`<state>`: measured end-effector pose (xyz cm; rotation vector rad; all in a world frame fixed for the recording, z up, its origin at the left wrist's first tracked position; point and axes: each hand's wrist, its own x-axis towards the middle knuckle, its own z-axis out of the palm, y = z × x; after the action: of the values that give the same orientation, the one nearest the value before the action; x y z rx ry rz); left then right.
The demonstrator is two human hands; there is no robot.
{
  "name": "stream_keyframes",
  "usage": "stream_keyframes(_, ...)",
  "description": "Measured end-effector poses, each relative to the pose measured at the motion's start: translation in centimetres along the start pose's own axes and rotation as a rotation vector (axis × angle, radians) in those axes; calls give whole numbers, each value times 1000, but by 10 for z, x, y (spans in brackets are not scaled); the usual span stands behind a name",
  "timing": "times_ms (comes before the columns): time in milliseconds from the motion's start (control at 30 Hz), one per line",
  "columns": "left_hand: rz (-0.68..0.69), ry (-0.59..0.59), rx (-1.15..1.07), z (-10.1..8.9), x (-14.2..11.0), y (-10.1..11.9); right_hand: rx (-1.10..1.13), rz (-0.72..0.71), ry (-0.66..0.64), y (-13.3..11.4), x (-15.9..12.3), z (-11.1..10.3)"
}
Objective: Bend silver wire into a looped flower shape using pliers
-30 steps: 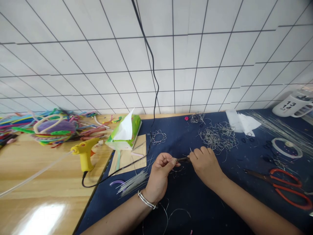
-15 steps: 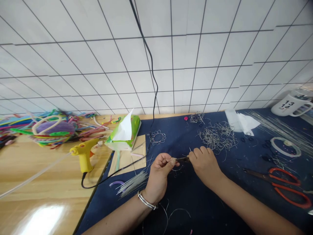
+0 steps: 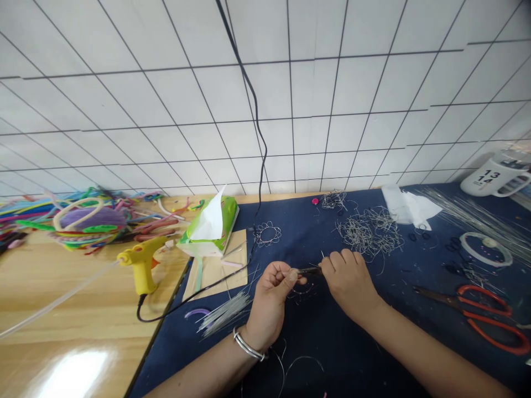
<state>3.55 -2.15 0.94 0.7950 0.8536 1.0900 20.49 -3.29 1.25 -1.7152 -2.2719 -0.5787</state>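
Pinched between thumb and fingers, a thin wire piece (image 3: 302, 292) with small loops hangs from my left hand (image 3: 271, 298), which wears a silver bangle. My right hand (image 3: 346, 279) is closed around what look like pliers; only their dark narrow jaws (image 3: 309, 271) show, reaching to my left fingertips. The handles are hidden in my right palm. A short wire end sticks up beside my right index finger. Just beyond my left hand, a flower-shaped wire ring (image 3: 267, 234) lies flat on the dark blue cloth (image 3: 352, 354).
Left of my hands lie a bundle of straight wires (image 3: 227, 314), a green tissue pack (image 3: 213, 224) and a yellow glue gun (image 3: 142, 262) with its black cord. Tangled wire (image 3: 369, 231), red-handled scissors (image 3: 477, 309) and a white mug (image 3: 493, 174) are to the right.
My hands stay almost in place, jaws at my left fingertips. The looped wire piece below my left fingers has shifted slightly downward.
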Motion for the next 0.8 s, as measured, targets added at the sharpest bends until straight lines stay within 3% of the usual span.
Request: stream_keyframes(800, 8, 27, 50, 1, 0, 3, 29, -4, 28, 0, 0, 6)
